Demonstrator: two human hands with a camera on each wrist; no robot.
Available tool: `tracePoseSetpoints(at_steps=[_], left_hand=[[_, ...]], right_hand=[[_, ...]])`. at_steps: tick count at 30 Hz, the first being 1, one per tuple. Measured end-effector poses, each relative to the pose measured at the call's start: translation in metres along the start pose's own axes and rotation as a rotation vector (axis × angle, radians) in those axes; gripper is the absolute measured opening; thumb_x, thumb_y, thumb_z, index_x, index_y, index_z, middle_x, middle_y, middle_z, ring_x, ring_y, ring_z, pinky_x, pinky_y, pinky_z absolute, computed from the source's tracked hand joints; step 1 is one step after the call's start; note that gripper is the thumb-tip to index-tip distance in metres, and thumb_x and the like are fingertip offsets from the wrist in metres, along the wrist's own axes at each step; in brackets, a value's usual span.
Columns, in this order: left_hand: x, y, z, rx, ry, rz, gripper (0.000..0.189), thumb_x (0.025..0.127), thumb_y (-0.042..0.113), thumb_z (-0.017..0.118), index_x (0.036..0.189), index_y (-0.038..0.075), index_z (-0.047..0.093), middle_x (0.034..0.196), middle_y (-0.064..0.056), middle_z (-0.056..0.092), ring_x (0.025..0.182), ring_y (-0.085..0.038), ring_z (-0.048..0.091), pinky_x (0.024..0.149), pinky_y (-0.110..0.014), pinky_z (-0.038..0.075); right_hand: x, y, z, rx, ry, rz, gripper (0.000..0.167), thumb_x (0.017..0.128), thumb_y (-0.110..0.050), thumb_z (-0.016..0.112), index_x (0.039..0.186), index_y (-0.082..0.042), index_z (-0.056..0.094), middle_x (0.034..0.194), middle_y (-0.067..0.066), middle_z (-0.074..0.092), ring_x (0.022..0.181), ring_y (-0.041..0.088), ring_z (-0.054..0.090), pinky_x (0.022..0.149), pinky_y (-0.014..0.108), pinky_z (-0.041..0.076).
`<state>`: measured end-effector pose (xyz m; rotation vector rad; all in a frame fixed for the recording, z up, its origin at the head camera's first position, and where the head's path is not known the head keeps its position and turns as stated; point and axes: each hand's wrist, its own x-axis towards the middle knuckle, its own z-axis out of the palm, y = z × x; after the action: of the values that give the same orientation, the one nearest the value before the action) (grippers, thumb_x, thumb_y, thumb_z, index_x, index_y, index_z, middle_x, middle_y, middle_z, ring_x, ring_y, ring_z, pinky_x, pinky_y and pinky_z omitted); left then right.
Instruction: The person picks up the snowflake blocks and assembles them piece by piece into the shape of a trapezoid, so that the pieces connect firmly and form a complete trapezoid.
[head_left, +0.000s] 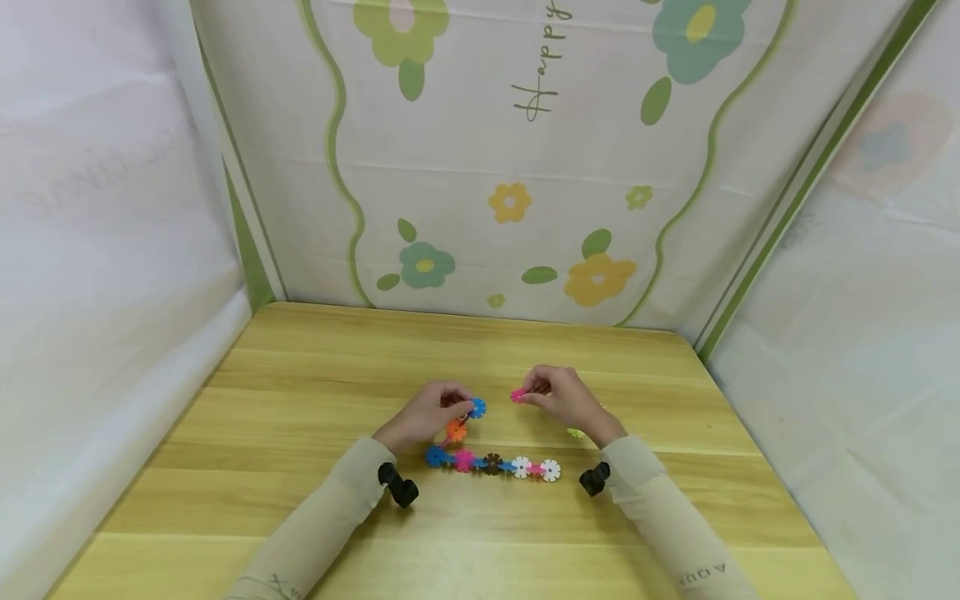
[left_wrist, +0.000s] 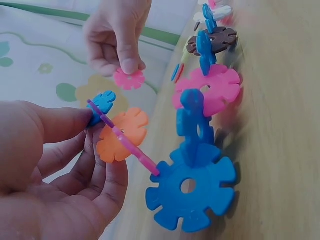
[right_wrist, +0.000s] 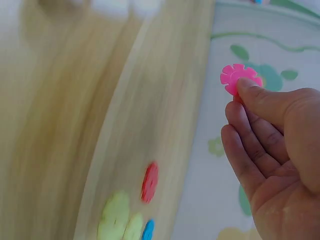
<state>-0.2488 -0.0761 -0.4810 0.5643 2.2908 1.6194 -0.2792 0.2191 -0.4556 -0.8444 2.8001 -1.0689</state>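
Note:
A chain of notched plastic discs lies on the table, with a large blue disc (left_wrist: 190, 190) at its corner, then a pink disc (left_wrist: 207, 90), a brown disc (head_left: 492, 464) and white discs (head_left: 551, 471) linked by smaller edge-on pieces. From the blue corner a short branch rises through an orange disc (left_wrist: 122, 135) to a light blue disc (head_left: 477, 408). My left hand (head_left: 435, 410) pinches that light blue disc between thumb and finger. To its right, my right hand (head_left: 564, 400) pinches a loose pink disc (right_wrist: 240, 77) above the table.
Loose discs lie near the right hand: a red disc (right_wrist: 150, 182), yellow-green discs (right_wrist: 114, 217) and a blue disc (right_wrist: 148, 231). The wooden table (head_left: 315, 358) ends at a flower-printed cloth (head_left: 465, 150) behind, with white cloth on both sides.

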Motion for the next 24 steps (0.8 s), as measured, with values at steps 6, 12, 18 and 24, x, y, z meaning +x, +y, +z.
tracePoseSetpoints(at_steps=[6, 12, 18, 24], left_hand=[[-0.003, 0.0, -0.005, -0.015, 0.012, 0.006, 0.019, 0.109, 0.025, 0.062, 0.115, 0.011, 0.073, 0.106, -0.009, 0.07, 0.089, -0.02, 0.061, 0.08, -0.033, 0.053], [-0.001, -0.003, -0.007, -0.03, 0.023, -0.019, 0.018, 0.109, 0.025, 0.062, 0.115, 0.012, 0.073, 0.104, -0.008, 0.071, 0.084, -0.02, 0.061, 0.075, -0.032, 0.054], [-0.003, -0.001, -0.008, -0.015, 0.024, -0.012, 0.018, 0.109, 0.023, 0.061, 0.115, 0.011, 0.073, 0.103, -0.008, 0.07, 0.084, -0.02, 0.061, 0.075, -0.032, 0.054], [-0.005, 0.0, -0.008, -0.005, 0.021, 0.02, 0.018, 0.109, 0.022, 0.061, 0.114, 0.01, 0.073, 0.102, -0.008, 0.07, 0.084, -0.021, 0.061, 0.076, -0.033, 0.054]], right_hand=[[0.0, -0.02, 0.015, -0.033, -0.013, -0.098, 0.009, 0.096, -0.013, 0.079, 0.094, -0.017, 0.071, 0.09, -0.005, 0.075, 0.083, 0.004, 0.071, 0.077, 0.023, 0.061], [0.001, -0.031, 0.027, -0.063, -0.005, -0.166, 0.006, 0.097, -0.011, 0.078, 0.095, -0.013, 0.073, 0.091, 0.0, 0.077, 0.085, 0.008, 0.073, 0.08, 0.025, 0.062], [0.002, -0.037, 0.033, -0.127, 0.033, -0.241, 0.008, 0.095, -0.008, 0.079, 0.095, -0.013, 0.073, 0.091, -0.004, 0.076, 0.085, 0.007, 0.072, 0.079, 0.022, 0.061], [0.002, -0.043, 0.037, -0.167, 0.061, -0.331, 0.009, 0.092, -0.003, 0.08, 0.097, -0.008, 0.075, 0.092, 0.0, 0.076, 0.085, 0.008, 0.072, 0.079, 0.024, 0.062]])
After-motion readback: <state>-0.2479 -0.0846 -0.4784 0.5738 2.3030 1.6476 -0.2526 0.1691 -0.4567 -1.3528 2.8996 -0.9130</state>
